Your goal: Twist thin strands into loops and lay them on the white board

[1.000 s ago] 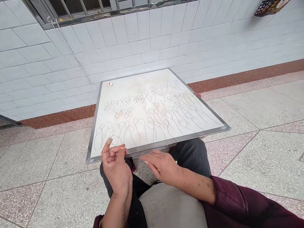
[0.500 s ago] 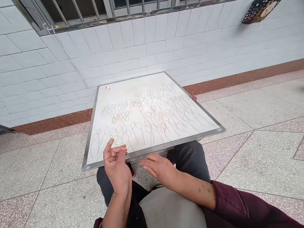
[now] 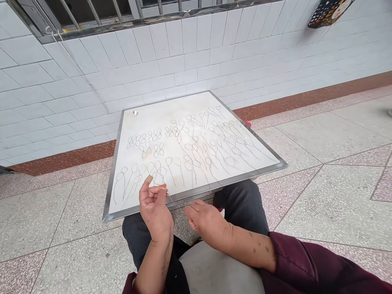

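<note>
My left hand [image 3: 155,208] pinches a thin wire [image 3: 170,199] between thumb and forefinger, over the near edge of a white board [image 3: 165,102]. A loop of this wire seems to stand above the fingertips, hard to tell from the wires behind it. The tail slants down toward my right hand [image 3: 203,220], whose fingers are closed at its far end; the grip itself is partly hidden. On the board lie several single-loop wires with long tails [image 3: 192,175], and farther back on the left several figure-eight wires [image 3: 156,151].
The board has a grey metal rim [image 3: 112,179] and sits over my knees [image 3: 245,204]. A small red and white object [image 3: 135,113] lies at its far left corner. Behind stands a white tiled wall [image 3: 171,49] with a barred window; a dark patterned bag [image 3: 329,14] hangs at right.
Both hands have shifted slightly to the right against the board, still with the wire between them. My right hand's fingers are curled in more. The whole view has moved a little.
</note>
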Motion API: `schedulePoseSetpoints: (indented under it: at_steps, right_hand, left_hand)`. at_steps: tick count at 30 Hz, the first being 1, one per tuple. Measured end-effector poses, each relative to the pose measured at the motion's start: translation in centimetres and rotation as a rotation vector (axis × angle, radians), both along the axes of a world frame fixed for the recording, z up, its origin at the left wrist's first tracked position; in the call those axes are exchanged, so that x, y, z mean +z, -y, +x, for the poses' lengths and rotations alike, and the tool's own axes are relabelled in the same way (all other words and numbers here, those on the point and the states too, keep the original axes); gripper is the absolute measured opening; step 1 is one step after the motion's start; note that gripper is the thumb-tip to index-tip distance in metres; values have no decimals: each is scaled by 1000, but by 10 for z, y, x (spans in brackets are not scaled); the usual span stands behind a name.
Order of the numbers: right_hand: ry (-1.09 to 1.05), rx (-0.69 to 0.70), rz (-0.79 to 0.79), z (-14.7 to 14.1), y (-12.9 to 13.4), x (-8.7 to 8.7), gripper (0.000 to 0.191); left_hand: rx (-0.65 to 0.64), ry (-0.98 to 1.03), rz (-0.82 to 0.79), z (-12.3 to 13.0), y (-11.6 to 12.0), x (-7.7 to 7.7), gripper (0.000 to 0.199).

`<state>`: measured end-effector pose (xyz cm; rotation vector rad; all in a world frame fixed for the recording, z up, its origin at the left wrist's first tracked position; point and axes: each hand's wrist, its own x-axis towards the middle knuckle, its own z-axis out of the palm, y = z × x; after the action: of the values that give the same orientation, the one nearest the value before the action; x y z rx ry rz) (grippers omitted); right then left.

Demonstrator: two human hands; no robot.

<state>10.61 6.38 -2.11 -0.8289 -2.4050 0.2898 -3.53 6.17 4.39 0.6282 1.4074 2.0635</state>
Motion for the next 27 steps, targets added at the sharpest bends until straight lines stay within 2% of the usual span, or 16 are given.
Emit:
schedulePoseSetpoints:
  at_steps: [4, 6, 9, 13, 15, 18, 20, 22, 25, 27]
  right_hand:
    - [-29, 117, 27, 11, -7, 16, 21]
    - [-82, 101, 4, 17, -15, 27, 29]
    - [-150, 78, -74, 18, -24, 37, 30]
    - [-38, 73, -158, 9, -25, 39, 24]
    - [23, 41, -239, 4, -20, 39, 23]
    - [-1, -6, -476, -2, -9, 39, 24]
    - [-58, -2, -640, -5, -2, 38, 25]
    - [-75, 44, -721, -5, 2, 38, 28]
    - [-73, 79, -637, 2, 0, 39, 32]
    - [-202, 33, -575, 8, -6, 41, 33]
  left_hand:
    - [-26, -11, 3, 3, 0, 2, 50]
    - [-60, -1, -1, 6, 2, 4, 50]
    - [-101, 9, -14, 12, 5, 7, 50]
    - [-103, 8, -49, 20, 6, 11, 49]
    - [-100, 6, -49, 22, 7, 11, 49]
    - [-84, 0, -40, 24, 8, 8, 48]
    - [-77, 1, -53, 24, 8, 5, 49]
    - [-85, 3, -74, 23, 10, 2, 52]
    - [-118, -31, -64, 22, 14, 1, 59]
    - [-157, -76, -58, 23, 18, 3, 63]
